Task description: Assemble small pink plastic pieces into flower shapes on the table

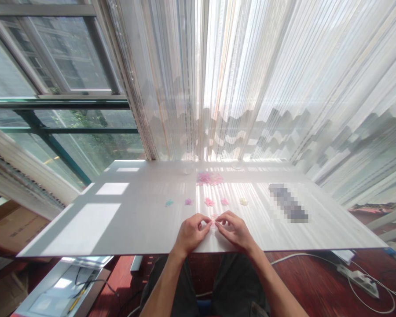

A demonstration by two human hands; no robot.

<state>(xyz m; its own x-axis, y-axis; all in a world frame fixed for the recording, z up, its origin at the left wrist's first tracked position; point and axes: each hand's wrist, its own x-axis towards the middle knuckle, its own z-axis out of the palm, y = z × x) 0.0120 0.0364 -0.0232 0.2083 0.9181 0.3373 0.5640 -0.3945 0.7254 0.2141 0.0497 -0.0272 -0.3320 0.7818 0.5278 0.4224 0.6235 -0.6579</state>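
Near the front edge of the white table, my left hand and my right hand meet almost fingertip to fingertip. Thumb and forefinger of each are pinched together on a thin, pale pink piece, too small to name. A few more pink pieces lie just beyond my fingertips. Farther back runs a row of little heaps: teal pieces, purple pieces, reddish-pink pieces, pink pieces and pale yellow pieces. Behind them spreads a larger pink-and-purple pile.
A clear round container stands at the table's back, left of the large pile. To the right lies a blurred-out dark object. Striped curtains hang behind the table. A power strip with cables is on the floor at right.
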